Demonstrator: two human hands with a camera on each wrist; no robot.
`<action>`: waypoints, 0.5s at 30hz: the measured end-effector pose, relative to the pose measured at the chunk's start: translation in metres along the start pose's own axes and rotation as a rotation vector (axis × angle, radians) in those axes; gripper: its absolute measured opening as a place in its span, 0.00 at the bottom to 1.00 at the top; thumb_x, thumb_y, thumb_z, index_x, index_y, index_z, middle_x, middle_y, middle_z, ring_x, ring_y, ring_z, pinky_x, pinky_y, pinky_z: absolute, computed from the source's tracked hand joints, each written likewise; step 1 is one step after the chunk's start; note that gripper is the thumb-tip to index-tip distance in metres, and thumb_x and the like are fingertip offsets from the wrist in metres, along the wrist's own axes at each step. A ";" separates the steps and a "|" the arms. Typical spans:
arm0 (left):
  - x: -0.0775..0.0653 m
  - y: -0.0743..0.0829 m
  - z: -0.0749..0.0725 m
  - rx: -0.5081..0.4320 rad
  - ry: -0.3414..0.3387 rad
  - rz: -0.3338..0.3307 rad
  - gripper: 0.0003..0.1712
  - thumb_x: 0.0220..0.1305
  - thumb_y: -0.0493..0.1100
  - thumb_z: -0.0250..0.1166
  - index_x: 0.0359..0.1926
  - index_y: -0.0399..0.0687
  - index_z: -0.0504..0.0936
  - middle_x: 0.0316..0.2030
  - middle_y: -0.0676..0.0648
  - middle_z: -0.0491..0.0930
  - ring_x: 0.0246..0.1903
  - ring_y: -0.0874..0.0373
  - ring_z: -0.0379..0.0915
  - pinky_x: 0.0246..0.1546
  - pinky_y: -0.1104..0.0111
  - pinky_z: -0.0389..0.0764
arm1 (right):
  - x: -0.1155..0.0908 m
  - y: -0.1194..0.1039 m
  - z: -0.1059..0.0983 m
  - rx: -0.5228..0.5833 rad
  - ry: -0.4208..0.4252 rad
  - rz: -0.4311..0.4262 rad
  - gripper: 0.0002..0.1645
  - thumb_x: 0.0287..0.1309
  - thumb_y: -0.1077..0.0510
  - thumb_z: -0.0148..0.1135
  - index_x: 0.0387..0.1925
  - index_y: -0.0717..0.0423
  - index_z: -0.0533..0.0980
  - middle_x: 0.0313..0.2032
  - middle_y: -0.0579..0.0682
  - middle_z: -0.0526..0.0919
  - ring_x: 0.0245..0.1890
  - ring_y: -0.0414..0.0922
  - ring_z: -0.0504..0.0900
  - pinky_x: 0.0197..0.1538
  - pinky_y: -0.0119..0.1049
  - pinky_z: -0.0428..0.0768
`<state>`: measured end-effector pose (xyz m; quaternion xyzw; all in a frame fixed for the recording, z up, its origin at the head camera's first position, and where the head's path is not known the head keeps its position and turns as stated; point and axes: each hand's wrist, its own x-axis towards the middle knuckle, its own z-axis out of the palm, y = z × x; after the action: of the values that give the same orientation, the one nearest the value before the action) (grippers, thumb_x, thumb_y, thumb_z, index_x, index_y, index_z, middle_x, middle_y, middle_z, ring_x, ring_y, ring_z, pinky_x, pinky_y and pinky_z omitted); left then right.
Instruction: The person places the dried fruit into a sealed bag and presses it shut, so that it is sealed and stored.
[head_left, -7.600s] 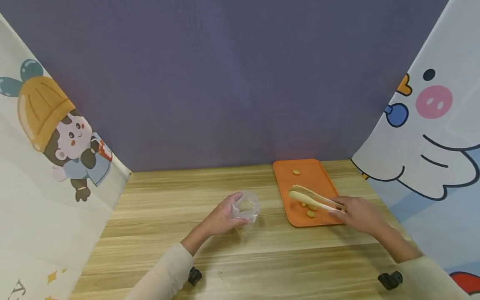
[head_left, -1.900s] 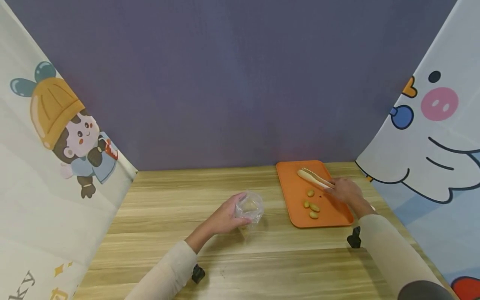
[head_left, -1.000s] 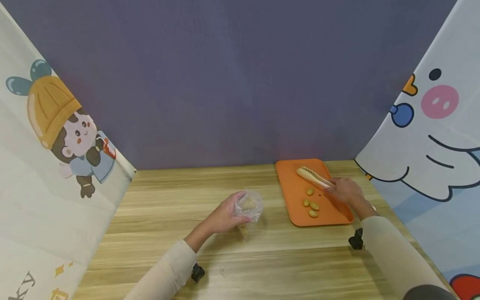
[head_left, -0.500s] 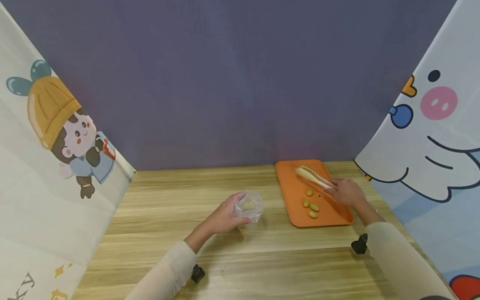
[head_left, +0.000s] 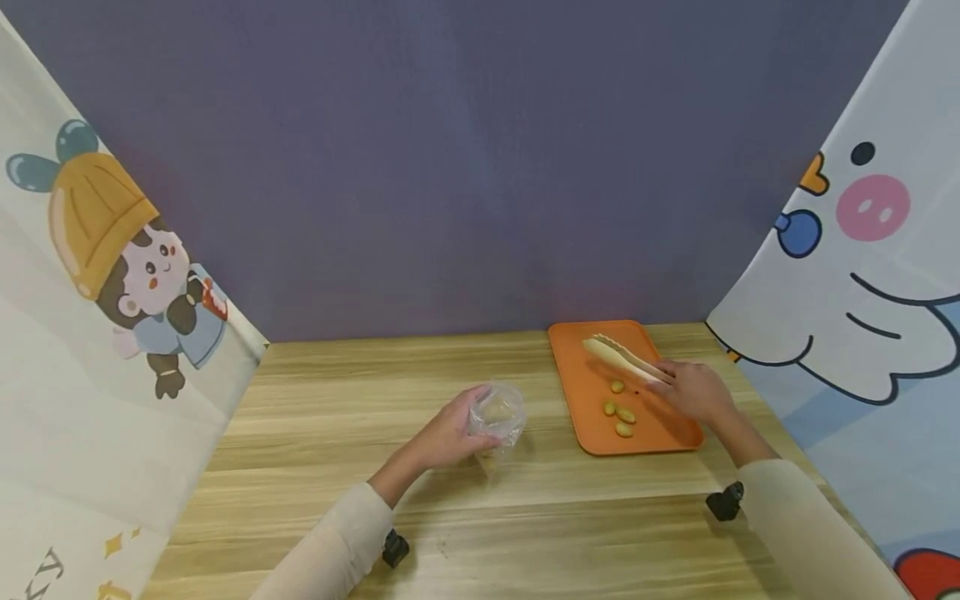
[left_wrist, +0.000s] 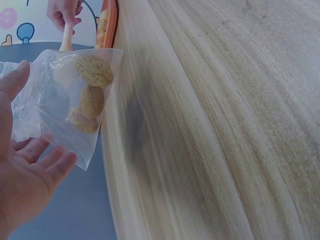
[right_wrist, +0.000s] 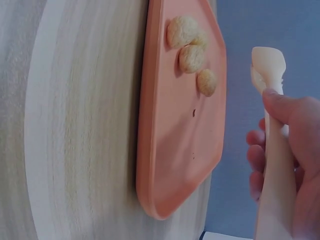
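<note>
My left hand (head_left: pixel 447 432) holds a clear plastic bag (head_left: pixel 501 414) upright, its mouth spread. In the left wrist view three tan, cracked-surface cookies (left_wrist: pixel 96 70) sit at the bottom of the bag. My right hand (head_left: pixel 696 390) grips cream-coloured tongs (head_left: pixel 626 360) over the far part of the orange tray (head_left: pixel 577 425). The tong arms are close together in the right wrist view; I cannot tell whether anything is between their tips. Several small round cookies (right_wrist: pixel 192 58) lie on the near half of the tray, below the tongs.
The wood-grain table (head_left: pixel 360 392) runs back to a grey-purple partition (head_left: pixel 450 183). Printed cartoon panels stand left (head_left: pixel 60 400) and right (head_left: pixel 862 317). A few dark crumbs (right_wrist: pixel 194 113) lie on the tray, at the right of the table.
The cookie seen at the tray's far end several seconds ago no longer shows there. Over the last second the tongs shift slightly left. The left hand and bag stay in place.
</note>
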<state>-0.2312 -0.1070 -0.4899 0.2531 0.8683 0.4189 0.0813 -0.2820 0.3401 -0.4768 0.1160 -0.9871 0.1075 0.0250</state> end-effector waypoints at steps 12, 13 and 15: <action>0.002 0.002 0.001 0.002 0.000 0.021 0.53 0.60 0.52 0.75 0.78 0.41 0.57 0.73 0.36 0.64 0.68 0.41 0.67 0.69 0.47 0.72 | -0.018 -0.015 -0.005 0.000 0.066 -0.117 0.25 0.65 0.49 0.67 0.56 0.60 0.82 0.14 0.41 0.69 0.14 0.39 0.61 0.22 0.32 0.61; 0.002 0.002 0.001 0.004 0.000 0.021 0.53 0.60 0.52 0.75 0.78 0.41 0.56 0.73 0.36 0.64 0.69 0.41 0.67 0.69 0.47 0.71 | -0.020 -0.016 -0.005 0.001 0.066 -0.122 0.25 0.64 0.48 0.68 0.56 0.60 0.82 0.15 0.40 0.70 0.15 0.39 0.61 0.23 0.32 0.62; 0.002 0.002 0.002 0.004 0.000 0.026 0.54 0.60 0.52 0.75 0.78 0.40 0.56 0.73 0.36 0.64 0.69 0.40 0.66 0.69 0.46 0.71 | -0.022 -0.019 -0.004 0.010 0.058 -0.116 0.25 0.64 0.47 0.67 0.56 0.59 0.82 0.15 0.40 0.70 0.15 0.39 0.62 0.22 0.32 0.62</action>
<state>-0.2316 -0.1041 -0.4893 0.2646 0.8657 0.4182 0.0754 -0.2566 0.3281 -0.4704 0.1701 -0.9770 0.1140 0.0591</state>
